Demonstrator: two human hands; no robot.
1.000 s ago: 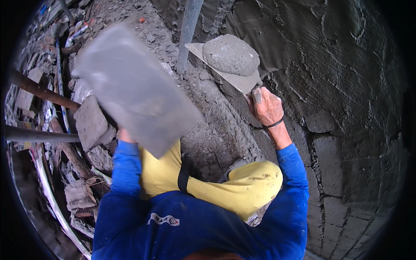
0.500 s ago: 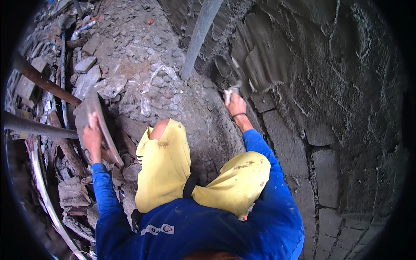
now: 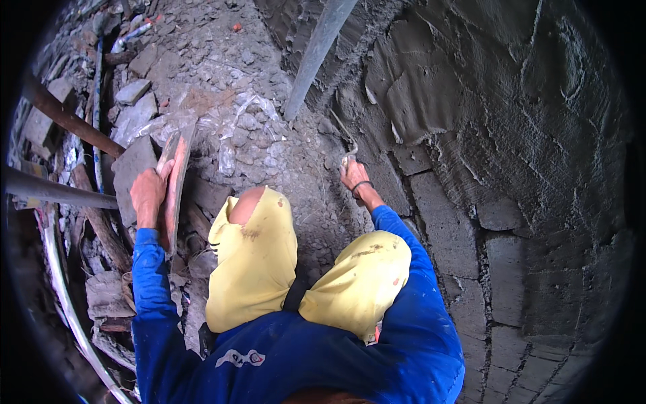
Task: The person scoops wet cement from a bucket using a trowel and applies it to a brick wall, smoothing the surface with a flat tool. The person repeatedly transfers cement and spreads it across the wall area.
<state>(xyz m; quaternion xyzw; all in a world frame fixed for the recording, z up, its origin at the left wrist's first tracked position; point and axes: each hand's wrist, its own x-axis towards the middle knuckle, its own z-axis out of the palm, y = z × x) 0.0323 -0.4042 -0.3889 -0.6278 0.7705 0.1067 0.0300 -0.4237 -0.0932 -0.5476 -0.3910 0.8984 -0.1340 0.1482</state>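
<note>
My left hand [image 3: 149, 194] is closed round the handle of a wooden plaster float [image 3: 182, 178], left of my knees. The float stands nearly edge-on, its flat face turned away from the hand. My right hand [image 3: 356, 178], with a dark band at the wrist, grips a trowel [image 3: 354, 146] beside the foot of the wall. The trowel's thin blade shows almost edge-on and points up and left. To its right rises the wall [image 3: 464, 87], coated with wet grey mortar in its upper part; bare blocks [image 3: 444, 215] show lower down.
A grey metal pole [image 3: 316, 60] stands near the wall beyond my right hand. From the left edge reach a rusty pipe [image 3: 74, 118] and a grey pipe [image 3: 64, 194]. Rubble [image 3: 195, 74], broken slabs [image 3: 134, 91] and a wooden stick [image 3: 101, 215] litter the ground.
The float has turned from a slant to nearly upright, its handle now showing. My right hand has drawn slightly down and left, and the trowel blade has turned edge-on.
</note>
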